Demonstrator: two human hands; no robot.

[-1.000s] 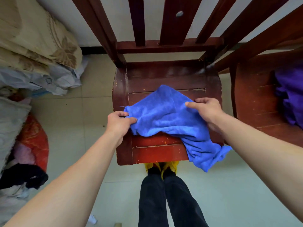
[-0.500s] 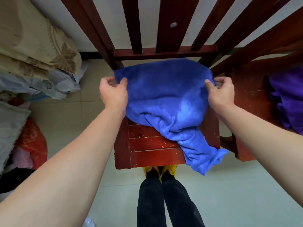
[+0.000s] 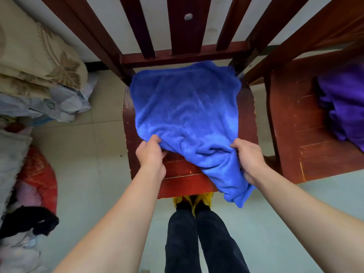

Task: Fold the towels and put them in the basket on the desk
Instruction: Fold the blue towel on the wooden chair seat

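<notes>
One camera sits on the person's head and looks straight down, close above the red chair seat (image 3: 247, 123), the floor (image 3: 84, 158) and the person's legs (image 3: 197, 239)

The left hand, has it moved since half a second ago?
Yes. The left hand came back from the chair backrest to the seat's near part, gripping the blue towel.

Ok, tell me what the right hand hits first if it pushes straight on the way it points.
Likely the crumpled blue terry towel that the right hand already grips; depth is unclear.
</notes>
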